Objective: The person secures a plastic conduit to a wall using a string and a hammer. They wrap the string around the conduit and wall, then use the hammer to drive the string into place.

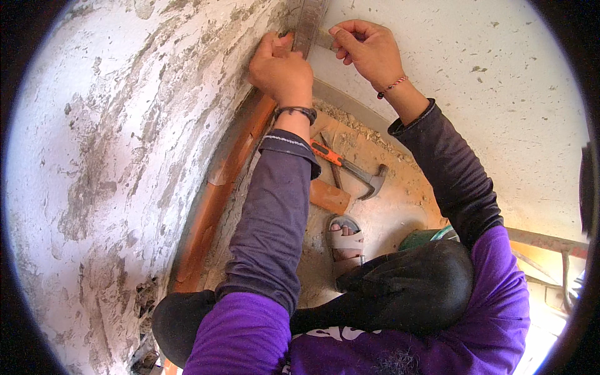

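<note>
High in the corner a brown vertical strip [310, 22] runs between the two walls. My left hand [280, 72] is closed beside it, fingertips at the strip; whatever they grip is hidden. Just right of the strip, my right hand [367, 51] pinches something small that I cannot make out. Below both hands, a claw hammer [352, 170] with an orange-and-black handle lies across a thin dark bar [335, 178] on the dusty floor. A short orange-brown piece [330, 198] lies under them.
A stained white wall [100, 156] fills the left, with a long orange-brown strip [200, 237] along its foot. A speckled wall [487, 100] stands right. My sandalled foot [345, 240] is below the hammer. A green container [417, 239] and metal frame [544, 242] are at the lower right.
</note>
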A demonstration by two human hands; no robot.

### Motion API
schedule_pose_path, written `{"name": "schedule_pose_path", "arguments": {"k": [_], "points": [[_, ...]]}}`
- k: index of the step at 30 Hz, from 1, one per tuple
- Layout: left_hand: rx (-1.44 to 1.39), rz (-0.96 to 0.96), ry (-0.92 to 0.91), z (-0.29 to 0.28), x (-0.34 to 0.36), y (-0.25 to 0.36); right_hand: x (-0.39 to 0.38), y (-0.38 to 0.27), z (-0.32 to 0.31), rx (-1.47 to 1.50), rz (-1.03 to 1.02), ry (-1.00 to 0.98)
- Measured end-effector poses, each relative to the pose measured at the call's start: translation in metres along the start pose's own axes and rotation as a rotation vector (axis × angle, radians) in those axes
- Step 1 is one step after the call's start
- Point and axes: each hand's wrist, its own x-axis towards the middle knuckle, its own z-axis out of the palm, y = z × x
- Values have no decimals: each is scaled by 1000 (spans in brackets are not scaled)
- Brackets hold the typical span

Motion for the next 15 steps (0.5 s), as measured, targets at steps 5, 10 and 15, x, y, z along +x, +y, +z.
{"name": "schedule_pose_path", "arguments": {"k": [5,10,15], "points": [[286,155,-15,-1,-6,3,-5,0,-7,-16,-27,-9],[-581,-498,39,18,-7,17,-6,-1,-10,42,30,-5],[-785,-699,94,27,0,18,-10,2,-9,133,87,-28]]}}
